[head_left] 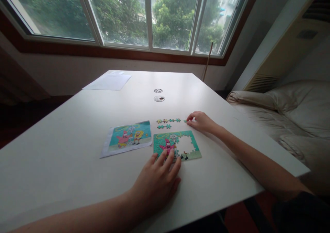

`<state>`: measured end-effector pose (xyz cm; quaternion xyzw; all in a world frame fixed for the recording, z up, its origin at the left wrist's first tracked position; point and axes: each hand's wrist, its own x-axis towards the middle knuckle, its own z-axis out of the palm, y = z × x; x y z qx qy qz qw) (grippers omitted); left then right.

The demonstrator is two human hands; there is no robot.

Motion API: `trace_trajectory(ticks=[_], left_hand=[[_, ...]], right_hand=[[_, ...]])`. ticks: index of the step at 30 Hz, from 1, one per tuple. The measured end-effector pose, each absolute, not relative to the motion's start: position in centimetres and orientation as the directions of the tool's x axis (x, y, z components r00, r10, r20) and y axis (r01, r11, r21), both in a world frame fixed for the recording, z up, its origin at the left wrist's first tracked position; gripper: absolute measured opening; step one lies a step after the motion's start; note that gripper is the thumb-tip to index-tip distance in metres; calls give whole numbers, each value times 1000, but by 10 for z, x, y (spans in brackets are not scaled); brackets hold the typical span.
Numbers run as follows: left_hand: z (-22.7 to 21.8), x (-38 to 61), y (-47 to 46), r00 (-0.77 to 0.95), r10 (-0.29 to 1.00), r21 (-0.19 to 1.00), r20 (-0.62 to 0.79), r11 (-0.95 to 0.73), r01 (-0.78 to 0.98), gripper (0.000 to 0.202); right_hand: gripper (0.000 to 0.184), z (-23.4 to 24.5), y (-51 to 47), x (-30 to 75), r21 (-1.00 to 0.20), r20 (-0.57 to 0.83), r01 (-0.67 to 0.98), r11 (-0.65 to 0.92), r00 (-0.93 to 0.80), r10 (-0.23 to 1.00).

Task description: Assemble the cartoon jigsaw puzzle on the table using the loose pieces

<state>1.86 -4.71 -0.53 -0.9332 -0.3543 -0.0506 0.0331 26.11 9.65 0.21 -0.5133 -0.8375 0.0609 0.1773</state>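
Note:
A partly assembled cartoon jigsaw puzzle [162, 140] lies on the white table, with a gap in its right half where the white tabletop shows. My left hand [163, 172] rests with fingers spread on the puzzle's lower edge. Beyond the puzzle, my right hand [198, 120] pinches a small green puzzle piece [185, 121] at the right end of a row of loose puzzle pieces [172, 120]. Two more loose pieces [164, 126] lie in a shorter row just below. Left of the puzzle is a printed reference picture [130, 135] of the same cartoon scene.
The white table [64, 150] reaches toward a window [123, 16]. Paper sheets [108, 82] lie at its far left corner. Two round cable-hole covers [159, 98] sit in the far middle. A pale sofa [291, 112] stands along the right side.

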Motion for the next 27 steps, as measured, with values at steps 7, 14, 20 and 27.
trace_trajectory(ticks=[7,14,20,27], left_hand=[[-4,19,-47,744,657,-50,122,-744,666,42],[-7,18,-47,746,652,-50,137,-748,662,42],[-7,19,-47,745,651,-54,146,-746,663,42],[-9,19,-48,759,623,-101,186,-757,646,40]], right_hand=[[26,10,99,264,-235,200,894,381,-339,919],[23,15,102,275,-299,116,859,415,-399,909],[32,12,102,268,-287,63,907,309,-304,951],[31,14,108,267,-390,-53,888,244,-286,957]])
